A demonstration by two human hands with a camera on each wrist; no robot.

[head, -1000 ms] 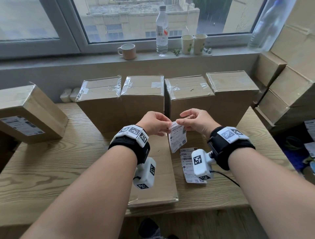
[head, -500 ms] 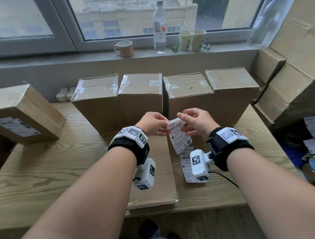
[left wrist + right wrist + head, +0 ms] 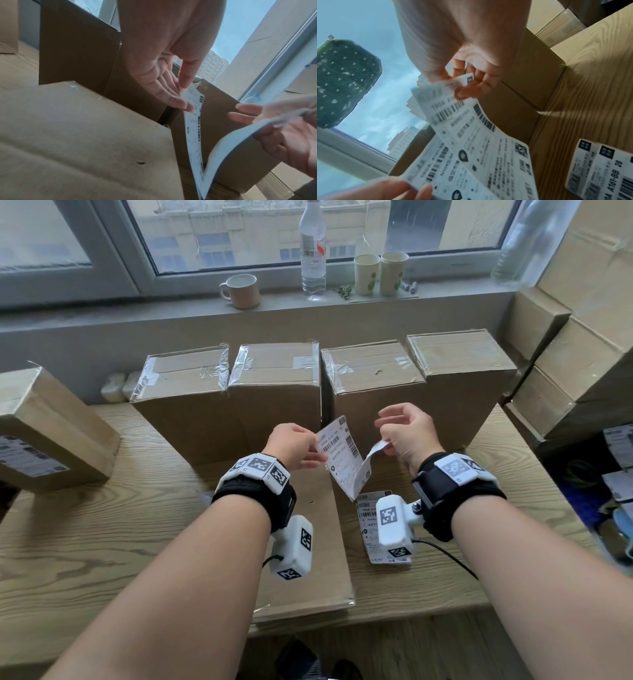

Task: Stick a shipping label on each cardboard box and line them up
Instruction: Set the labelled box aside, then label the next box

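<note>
My left hand (image 3: 317, 455) pinches the top edge of a printed shipping label (image 3: 339, 453). My right hand (image 3: 387, 441) pinches a second layer (image 3: 371, 460) that curls away from the label. The two layers form a V, joined at the lower end. Both show print in the right wrist view (image 3: 471, 129), so which one is the backing I cannot tell. Under my hands a flat cardboard box (image 3: 315, 542) lies on the table. Behind it stand four taped boxes (image 3: 274, 385) in a row. A labelled box (image 3: 44, 433) sits at the far left.
Spare labels (image 3: 368, 518) lie on the wooden table (image 3: 102, 525) right of the flat box. On the windowsill are a mug (image 3: 241, 290), a bottle (image 3: 312, 251) and paper cups (image 3: 380, 273). More boxes (image 3: 565, 354) are stacked at the right.
My hands have drawn apart. The sheet they held together has split into two layers, the right hand pulling one away to the right.
</note>
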